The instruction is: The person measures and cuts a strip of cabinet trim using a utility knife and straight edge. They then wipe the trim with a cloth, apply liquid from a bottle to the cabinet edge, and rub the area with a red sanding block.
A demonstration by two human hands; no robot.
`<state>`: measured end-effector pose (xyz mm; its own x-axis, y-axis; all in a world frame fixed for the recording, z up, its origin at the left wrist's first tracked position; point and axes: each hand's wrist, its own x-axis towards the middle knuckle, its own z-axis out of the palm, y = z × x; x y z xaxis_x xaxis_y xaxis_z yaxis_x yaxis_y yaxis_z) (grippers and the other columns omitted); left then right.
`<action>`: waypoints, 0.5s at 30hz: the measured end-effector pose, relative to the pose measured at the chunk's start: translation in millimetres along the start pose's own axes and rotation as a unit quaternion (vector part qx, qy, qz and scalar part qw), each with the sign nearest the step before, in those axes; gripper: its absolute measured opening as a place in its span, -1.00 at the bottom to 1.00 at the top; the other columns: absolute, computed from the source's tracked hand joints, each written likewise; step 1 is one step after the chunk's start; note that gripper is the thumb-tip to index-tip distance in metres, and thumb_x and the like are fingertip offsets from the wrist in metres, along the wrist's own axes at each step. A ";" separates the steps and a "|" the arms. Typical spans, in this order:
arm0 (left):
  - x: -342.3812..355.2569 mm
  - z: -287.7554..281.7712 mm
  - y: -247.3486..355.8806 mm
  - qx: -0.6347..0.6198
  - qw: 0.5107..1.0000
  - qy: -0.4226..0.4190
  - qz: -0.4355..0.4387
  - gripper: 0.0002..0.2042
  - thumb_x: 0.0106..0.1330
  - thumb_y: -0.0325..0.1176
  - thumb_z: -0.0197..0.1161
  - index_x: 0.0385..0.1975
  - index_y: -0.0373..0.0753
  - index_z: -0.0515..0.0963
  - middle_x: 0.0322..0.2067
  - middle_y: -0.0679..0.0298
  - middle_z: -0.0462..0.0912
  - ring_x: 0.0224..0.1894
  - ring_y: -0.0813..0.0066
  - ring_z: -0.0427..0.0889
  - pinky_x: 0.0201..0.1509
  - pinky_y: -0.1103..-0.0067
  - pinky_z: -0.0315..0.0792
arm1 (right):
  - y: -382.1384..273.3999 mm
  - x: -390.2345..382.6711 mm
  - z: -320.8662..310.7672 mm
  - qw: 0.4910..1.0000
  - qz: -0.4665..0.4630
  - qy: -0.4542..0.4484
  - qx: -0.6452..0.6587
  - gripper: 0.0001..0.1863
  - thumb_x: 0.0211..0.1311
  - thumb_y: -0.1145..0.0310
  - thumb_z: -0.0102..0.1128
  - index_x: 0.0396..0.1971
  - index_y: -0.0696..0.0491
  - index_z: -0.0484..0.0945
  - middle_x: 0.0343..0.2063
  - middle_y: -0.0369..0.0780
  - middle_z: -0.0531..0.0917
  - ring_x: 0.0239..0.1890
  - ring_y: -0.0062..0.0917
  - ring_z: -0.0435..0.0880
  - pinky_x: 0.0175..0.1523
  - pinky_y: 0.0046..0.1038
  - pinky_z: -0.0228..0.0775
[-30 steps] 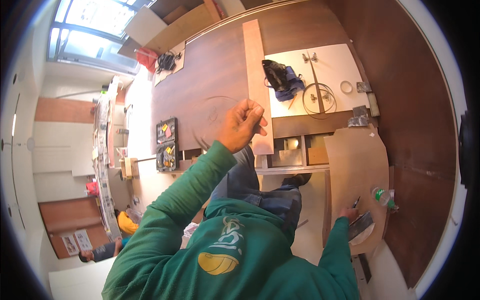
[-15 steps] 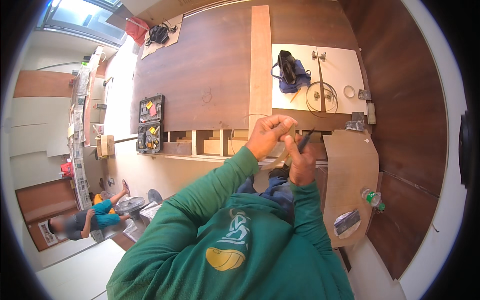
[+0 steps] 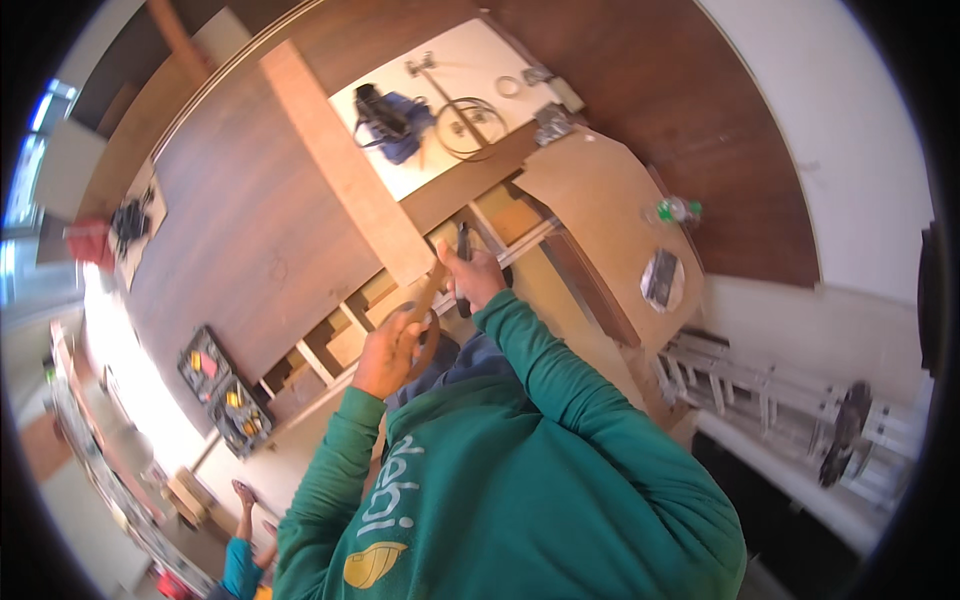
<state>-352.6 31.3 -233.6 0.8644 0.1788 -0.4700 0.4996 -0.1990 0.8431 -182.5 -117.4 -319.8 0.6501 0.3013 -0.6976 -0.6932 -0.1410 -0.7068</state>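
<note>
The left hand (image 3: 388, 352) is partly closed, its fingers bent and pinching a thin, flat strip (image 3: 428, 292) in front of the person's body, over the near edge of the table (image 3: 265, 190). The right hand (image 3: 478, 276) is curled more tightly, gripping a slim dark tool (image 3: 463, 240) whose upper end sticks out past the fingers; its thumb side meets the strip's upper end, though blur hides the exact contact. The strip is tan, smooth-looking and bendy, with a brown curl hanging beside the left hand. The table has a dark reddish-brown top with faint streaked grain, above pale, bare wooden framing divided into compartments; a lighter, straight-edged plank (image 3: 335, 155) lies across it. Beyond the right hand is a broad, matte brown sheet (image 3: 590, 185) with one rounded edge. Between the hands, the strip's long axis runs aslant, from the left hand up and rightward to the right, while the tool points nearly straight away from the person.
</note>
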 end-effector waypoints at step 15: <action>-13.2 70.4 3.4 0.145 0.977 -0.144 -0.058 -0.71 0.70 -0.23 0.11 0.19 -0.28 0.56 -0.42 0.37 0.54 -0.44 0.64 0.47 -0.31 0.60 0.45 | 137.2 123.4 -408.1 0.787 -0.039 0.463 -0.406 -0.59 0.19 0.45 0.28 0.08 0.06 0.61 -0.10 -0.05 0.73 0.06 -0.05 0.73 0.16 0.01 0.56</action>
<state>-358.3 -39.6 -243.0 0.7604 -0.0541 -0.6472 0.5539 -0.4663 0.6898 -70.3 -484.4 -550.6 0.8900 -0.4235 -0.1693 -0.4560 -0.8258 -0.3318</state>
